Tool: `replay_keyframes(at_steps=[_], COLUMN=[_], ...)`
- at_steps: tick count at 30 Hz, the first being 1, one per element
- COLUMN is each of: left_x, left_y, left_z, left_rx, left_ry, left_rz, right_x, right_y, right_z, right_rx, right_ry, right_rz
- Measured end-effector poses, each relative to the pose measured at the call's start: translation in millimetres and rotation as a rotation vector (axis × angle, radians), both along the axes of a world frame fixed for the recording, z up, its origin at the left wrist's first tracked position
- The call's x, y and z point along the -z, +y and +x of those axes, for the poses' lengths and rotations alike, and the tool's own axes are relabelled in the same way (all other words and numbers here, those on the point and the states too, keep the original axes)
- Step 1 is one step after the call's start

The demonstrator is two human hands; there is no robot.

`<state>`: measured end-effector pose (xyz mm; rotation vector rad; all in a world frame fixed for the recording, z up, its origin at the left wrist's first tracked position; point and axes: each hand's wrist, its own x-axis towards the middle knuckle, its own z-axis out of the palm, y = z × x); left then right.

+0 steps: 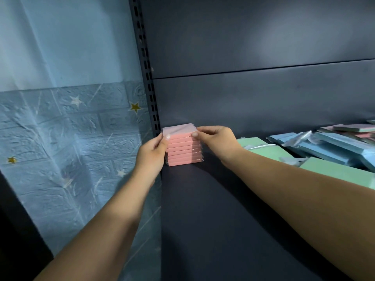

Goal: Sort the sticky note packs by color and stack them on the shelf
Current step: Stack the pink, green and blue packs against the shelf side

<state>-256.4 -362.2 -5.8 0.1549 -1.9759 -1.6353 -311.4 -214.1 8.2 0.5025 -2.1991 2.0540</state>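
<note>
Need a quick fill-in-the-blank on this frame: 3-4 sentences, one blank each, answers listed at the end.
1. The stack of packs held between both hands is ____ in color.
2. The stack stands in the shelf's back ____ corner, next to the slotted post.
3. The left hand and right hand hold the stack's ____ pack at opposite sides.
4. The loose packs nearest the right hand are ____.

Answers: pink; left; top; green

Glossy film-wrapped pink paper packs (183, 151) on matt dark metal shelf (213, 209)
</note>
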Motion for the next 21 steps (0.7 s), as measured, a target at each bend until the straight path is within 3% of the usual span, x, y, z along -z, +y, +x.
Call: replay_keyframes(at_steps=[6,9,13,21], left_x=[-2.6,-15.3,-41.2,-61.7], left_y=[1.5,4.7,15.9,106.9], left_z=[4.4,18.6,42.4,96.3], left_rx=[-0.009,-0.043,-0.236,-0.245], left_ry=[-0.044,-0.061,0.014,-0.118], left_rz=[0.009,-0.018,-0.297,-0.678], right_x=[-5.9,-31.8,-65.4,-60.0], right_y=[5.2,26.4,71.0,162.5], right_z=[-3.9,-3.6,8.3,32.3], right_rx=[0.035,0.143,0.146,0.112], right_ry=[-0.002,0.035,0.168,0.306], right_rz=[0.011,0.242,0.658,0.879])
